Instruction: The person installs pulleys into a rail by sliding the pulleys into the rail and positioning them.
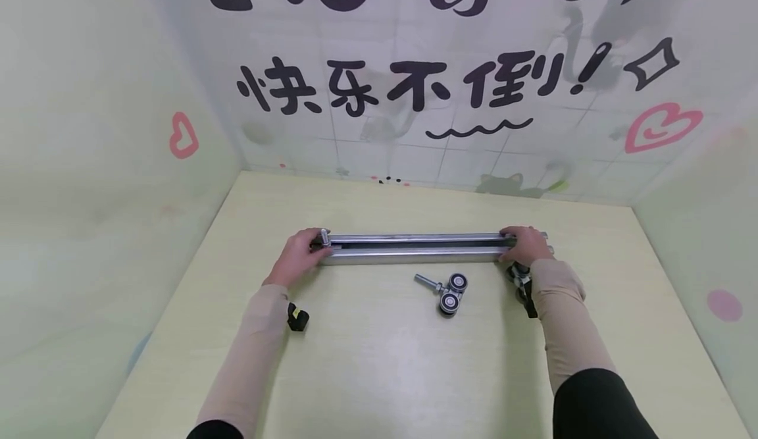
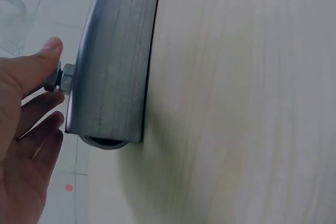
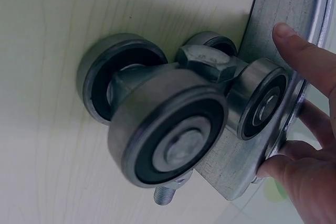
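A long grey metal rail (image 1: 414, 248) lies across the table, slot up. My left hand (image 1: 301, 253) is at its left end. In the left wrist view its fingers (image 2: 37, 129) lie fairly straight beside the rail (image 2: 113, 66), with the thumb touching a small bolt (image 2: 59, 80) that sticks out of the rail. A wheel (image 2: 105, 142) peeks from under that end. My right hand (image 1: 524, 245) grips the right end, thumb on the rail's (image 3: 283, 35) face and fingers (image 3: 307, 129) wrapped over its edge.
One loose roller trolley (image 1: 447, 291) with black-rimmed wheels and a threaded bolt lies in front of the rail's middle. A second trolley (image 3: 168, 129) sits right by my right wrist, against the rail. Decorated walls enclose the pale wooden table (image 1: 385, 373) on three sides.
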Tool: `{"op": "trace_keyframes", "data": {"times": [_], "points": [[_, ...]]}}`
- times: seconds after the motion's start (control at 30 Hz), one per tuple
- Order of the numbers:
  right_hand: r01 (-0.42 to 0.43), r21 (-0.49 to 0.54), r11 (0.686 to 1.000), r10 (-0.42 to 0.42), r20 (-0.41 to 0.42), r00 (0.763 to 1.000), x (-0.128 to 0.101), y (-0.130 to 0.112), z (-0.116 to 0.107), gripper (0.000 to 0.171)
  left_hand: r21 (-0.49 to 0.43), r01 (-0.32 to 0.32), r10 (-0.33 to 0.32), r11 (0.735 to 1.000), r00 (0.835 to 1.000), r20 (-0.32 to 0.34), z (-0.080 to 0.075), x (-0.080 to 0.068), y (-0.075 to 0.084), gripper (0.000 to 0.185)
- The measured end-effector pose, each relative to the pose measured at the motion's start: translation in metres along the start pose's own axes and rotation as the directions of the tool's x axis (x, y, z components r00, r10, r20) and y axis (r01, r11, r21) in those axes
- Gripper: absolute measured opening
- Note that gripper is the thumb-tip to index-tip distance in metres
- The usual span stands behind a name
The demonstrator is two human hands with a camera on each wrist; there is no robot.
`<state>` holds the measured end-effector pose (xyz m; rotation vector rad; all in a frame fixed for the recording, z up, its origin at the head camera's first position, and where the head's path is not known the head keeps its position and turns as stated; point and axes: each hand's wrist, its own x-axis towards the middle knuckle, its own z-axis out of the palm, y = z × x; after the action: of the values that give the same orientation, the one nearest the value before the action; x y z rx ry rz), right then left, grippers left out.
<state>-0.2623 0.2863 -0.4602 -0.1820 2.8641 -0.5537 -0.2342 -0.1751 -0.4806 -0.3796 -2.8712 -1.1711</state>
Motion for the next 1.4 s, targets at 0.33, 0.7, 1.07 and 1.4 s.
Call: {"op": "trace_keyframes", "data": {"times": [0.33,0.7,1.07,1.4], "points": [[0.016,-0.008,1.000,-0.016,-0.001,1.000,0.000,-0.004,0.001,0.060,0.133,-0.035,0.015,0.991,0.988,0.153,-0.013,0.005,-0.003,0.031],[0.019,-0.037,0.999,-0.017,0.064,0.998,0.005,-0.002,-0.001,0.059,0.225,0.033,-0.078,0.974,0.978,0.193,-0.014,0.012,0.004,0.033],[0.219,-0.137,0.966,-0.162,0.338,0.927,0.033,-0.095,-0.012,0.069,0.211,0.077,-0.119,0.974,0.974,0.193,-0.014,0.012,0.001,0.034],[0.445,-0.120,0.887,-0.371,0.387,0.844,0.049,-0.203,0.015,0.056,0.212,0.088,-0.133,0.973,0.969,0.207,-0.016,0.015,0.008,0.034]]}}
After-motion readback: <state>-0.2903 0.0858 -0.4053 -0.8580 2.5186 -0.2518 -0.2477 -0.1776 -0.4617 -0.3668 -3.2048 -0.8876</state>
